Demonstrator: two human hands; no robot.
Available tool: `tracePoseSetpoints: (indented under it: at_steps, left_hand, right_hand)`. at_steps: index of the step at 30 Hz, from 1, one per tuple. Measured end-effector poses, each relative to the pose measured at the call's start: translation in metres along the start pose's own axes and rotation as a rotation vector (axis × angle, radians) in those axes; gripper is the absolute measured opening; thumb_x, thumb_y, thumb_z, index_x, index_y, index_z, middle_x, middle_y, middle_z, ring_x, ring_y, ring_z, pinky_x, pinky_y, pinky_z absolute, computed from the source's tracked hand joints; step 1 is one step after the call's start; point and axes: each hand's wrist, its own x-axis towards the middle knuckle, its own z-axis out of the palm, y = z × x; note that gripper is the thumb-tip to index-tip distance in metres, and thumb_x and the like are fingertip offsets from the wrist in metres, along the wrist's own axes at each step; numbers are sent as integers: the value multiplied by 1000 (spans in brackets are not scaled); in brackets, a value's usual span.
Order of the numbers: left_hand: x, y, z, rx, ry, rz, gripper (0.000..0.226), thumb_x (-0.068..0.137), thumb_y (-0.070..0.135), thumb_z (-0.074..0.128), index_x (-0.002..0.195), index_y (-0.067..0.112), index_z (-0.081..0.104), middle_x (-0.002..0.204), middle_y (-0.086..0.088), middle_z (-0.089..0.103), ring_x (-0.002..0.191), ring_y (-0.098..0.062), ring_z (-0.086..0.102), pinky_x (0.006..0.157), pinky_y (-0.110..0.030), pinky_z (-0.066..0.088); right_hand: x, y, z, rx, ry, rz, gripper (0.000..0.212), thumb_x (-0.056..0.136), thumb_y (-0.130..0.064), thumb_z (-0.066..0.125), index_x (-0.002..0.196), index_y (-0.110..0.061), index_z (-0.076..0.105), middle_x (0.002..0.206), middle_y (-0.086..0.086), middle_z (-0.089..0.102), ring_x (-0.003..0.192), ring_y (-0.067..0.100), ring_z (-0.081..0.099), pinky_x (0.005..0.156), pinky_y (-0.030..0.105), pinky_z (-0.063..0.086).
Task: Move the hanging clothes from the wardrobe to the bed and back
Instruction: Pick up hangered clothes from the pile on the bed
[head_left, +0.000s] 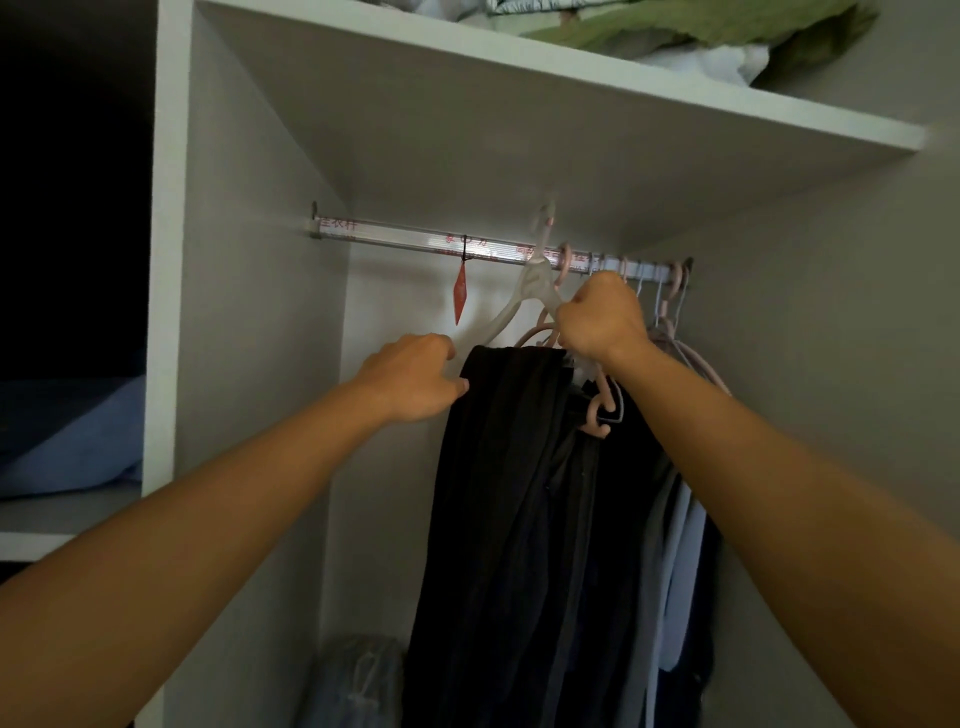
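Translucent white plastic hanger (524, 296) sits in my right hand (602, 317), fist curled round its neck, hook blurred at the silver wardrobe rail (415, 240). My left hand (415, 376) pinches the top fold of the long black garment (498, 519) draped over it. I judge the cloth soft, limp and light, liable to slide off; best carried by hanger neck, fold steadied.

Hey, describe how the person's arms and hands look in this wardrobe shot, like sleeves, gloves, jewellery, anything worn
Both forearms are bare right up to the bottom edge of the picture, so no sleeves show. The left hand and the right hand wear no gloves. No watch, bracelet or band shows on either wrist, and no ring is visible on the fingers that can be seen. No markings or tattoos show on the arms.
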Motion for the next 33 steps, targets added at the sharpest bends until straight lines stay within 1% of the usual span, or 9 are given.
tracePoseSetpoints:
  at_steps: [4, 7, 9, 13, 15, 19, 22, 28, 33]
  left_hand:
    - [-3, 3, 0, -6, 4, -22, 57, 97, 40, 57, 144, 12, 43, 137, -10, 54, 116, -27, 57, 91, -35, 47]
    - [-6, 6, 3, -9, 1, -24, 52, 98, 38, 56, 141, 11, 44, 130, -11, 57, 109, -25, 58, 86, -34, 47]
    - [-7, 8, 4, -19, 10, -21, 47, 98, 38, 55, 135, 10, 47, 124, -11, 60, 99, -22, 58, 82, -34, 48]
    - [-11, 13, 7, -55, 45, 0, 43, 100, 39, 52, 133, 11, 45, 102, -4, 60, 79, -13, 56, 63, -26, 44]
    - [-14, 14, 9, -73, 50, 18, 45, 101, 38, 50, 136, 12, 41, 102, -4, 59, 78, -13, 56, 59, -25, 41]
    - [-25, 10, 6, -113, 46, 81, 53, 102, 36, 48, 145, 11, 31, 128, -12, 54, 102, -27, 58, 78, -34, 45]
    - [-36, 2, 5, -140, 34, 106, 52, 102, 35, 47, 145, 11, 30, 136, -17, 50, 114, -34, 55, 87, -42, 45]
    - [-66, -9, 23, -163, -83, 151, 54, 102, 41, 43, 147, 12, 31, 146, -15, 46, 128, -36, 49, 98, -45, 42]
    - [-91, 7, 44, -327, -157, 228, 60, 102, 41, 46, 153, 15, 26, 148, -13, 46, 131, -34, 48, 101, -43, 42]
  right_hand:
    - [-11, 10, -9, 17, -20, -16, 33, 90, -4, 56, 57, 0, 57, 43, -2, 54, 31, 4, 47, 37, 20, 39]
    - [-23, 17, -18, 14, -61, -58, 26, 91, -4, 56, 71, 4, 71, 58, 5, 65, 50, 13, 62, 60, 34, 59]
    - [-30, 20, -24, 26, -81, -82, 28, 92, -5, 55, 71, 4, 71, 63, 9, 68, 58, 20, 66, 67, 40, 61]
    - [-52, 23, -37, 68, -103, -110, 36, 95, -13, 56, 62, -7, 68, 58, 4, 67, 49, 12, 61, 56, 32, 54]
    - [-66, 24, -42, 84, -125, -112, 36, 97, -15, 56, 62, -14, 66, 56, 1, 65, 44, 5, 58, 52, 24, 48]
    - [-95, 26, -53, 118, -235, -56, 25, 99, -13, 53, 81, -5, 68, 67, 6, 69, 47, 3, 59, 53, 20, 46]
    - [-124, 24, -60, 74, -306, -49, 27, 101, -14, 52, 86, 1, 68, 66, 3, 66, 46, 2, 55, 50, 16, 44]
    - [-195, 15, -71, 80, -313, 33, 19, 101, -17, 53, 90, -9, 65, 69, 4, 64, 53, 6, 54, 53, 18, 43]
    - [-250, 14, -101, 49, -217, 73, 17, 100, -15, 54, 94, -5, 67, 66, 3, 62, 58, 13, 55, 62, 33, 47]
